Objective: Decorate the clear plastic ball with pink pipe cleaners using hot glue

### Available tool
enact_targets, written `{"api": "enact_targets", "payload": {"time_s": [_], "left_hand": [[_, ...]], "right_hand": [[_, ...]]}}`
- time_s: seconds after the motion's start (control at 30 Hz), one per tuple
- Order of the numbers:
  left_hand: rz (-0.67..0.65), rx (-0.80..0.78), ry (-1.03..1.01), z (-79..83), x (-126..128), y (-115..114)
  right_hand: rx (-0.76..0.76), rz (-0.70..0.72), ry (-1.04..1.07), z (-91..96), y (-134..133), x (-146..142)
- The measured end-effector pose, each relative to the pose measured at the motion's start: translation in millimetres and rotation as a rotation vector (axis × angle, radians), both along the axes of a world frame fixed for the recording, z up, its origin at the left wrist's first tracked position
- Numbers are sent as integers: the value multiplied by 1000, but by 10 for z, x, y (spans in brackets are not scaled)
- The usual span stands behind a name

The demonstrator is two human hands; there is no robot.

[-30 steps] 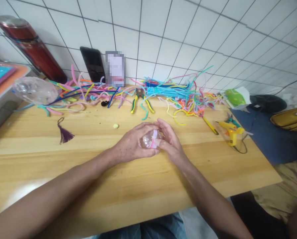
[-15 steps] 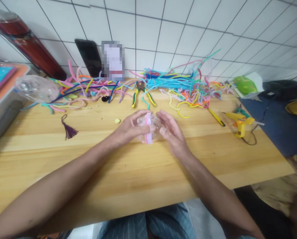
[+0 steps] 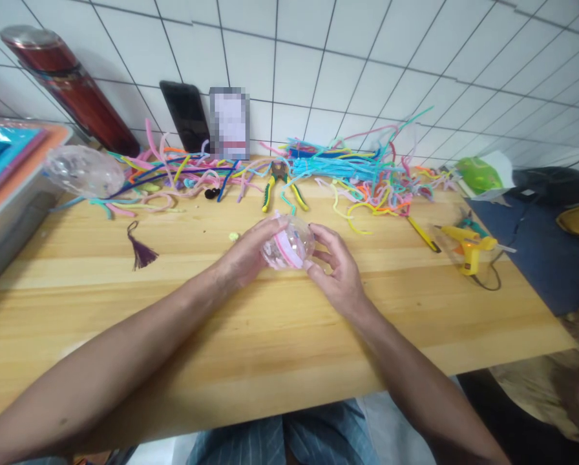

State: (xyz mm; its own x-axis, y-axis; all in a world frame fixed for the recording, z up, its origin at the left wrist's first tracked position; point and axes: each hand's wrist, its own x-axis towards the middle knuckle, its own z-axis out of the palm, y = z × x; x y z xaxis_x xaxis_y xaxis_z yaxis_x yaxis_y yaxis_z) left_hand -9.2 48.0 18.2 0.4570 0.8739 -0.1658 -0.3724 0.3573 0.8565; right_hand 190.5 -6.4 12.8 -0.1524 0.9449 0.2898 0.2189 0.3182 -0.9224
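A clear plastic ball (image 3: 289, 244) with a pink pipe cleaner wound round it sits between both my hands above the wooden table (image 3: 270, 323). My left hand (image 3: 243, 255) cups its left side, fingers curled over the top. On the ball's right, my right hand (image 3: 335, 265) pinches it with thumb and fingertips. Both hands are closed on the ball.
A heap of coloured pipe cleaners (image 3: 347, 174) lies along the back edge, with pliers (image 3: 280, 187) in it. A purple tassel (image 3: 141, 248) and another clear ball (image 3: 83, 170) lie left. A yellow glue gun (image 3: 468, 242) lies right. A red flask (image 3: 71, 87) and phone (image 3: 185, 116) lean on the tiled wall.
The ball has turned in my hands, so the pink band now runs slantwise across it. My left fingers shifted over the top; my right hand slid lower on the right side.
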Motion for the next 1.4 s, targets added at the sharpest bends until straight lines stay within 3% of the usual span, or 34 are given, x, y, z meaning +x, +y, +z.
{"api": "enact_targets", "payload": {"time_s": [0.17, 0.27, 0.4, 0.6, 1.03, 1.4], "left_hand": [[30, -16, 7, 7, 26, -29], [116, 9, 60, 0, 33, -47], [223, 208, 218, -24, 16, -67], [208, 421, 408, -37, 7, -119], [264, 551, 469, -142, 44, -195], [237, 485, 420, -95, 49, -178]], "right_hand": [[1, 0, -20, 19, -11, 14], [29, -11, -16, 41, -21, 31], [-20, -13, 59, 32, -7, 25], [-143, 25, 121, -31, 28, 5], [-131, 33, 50, -41, -38, -3], [-58, 61, 8, -64, 23, 55]]}}
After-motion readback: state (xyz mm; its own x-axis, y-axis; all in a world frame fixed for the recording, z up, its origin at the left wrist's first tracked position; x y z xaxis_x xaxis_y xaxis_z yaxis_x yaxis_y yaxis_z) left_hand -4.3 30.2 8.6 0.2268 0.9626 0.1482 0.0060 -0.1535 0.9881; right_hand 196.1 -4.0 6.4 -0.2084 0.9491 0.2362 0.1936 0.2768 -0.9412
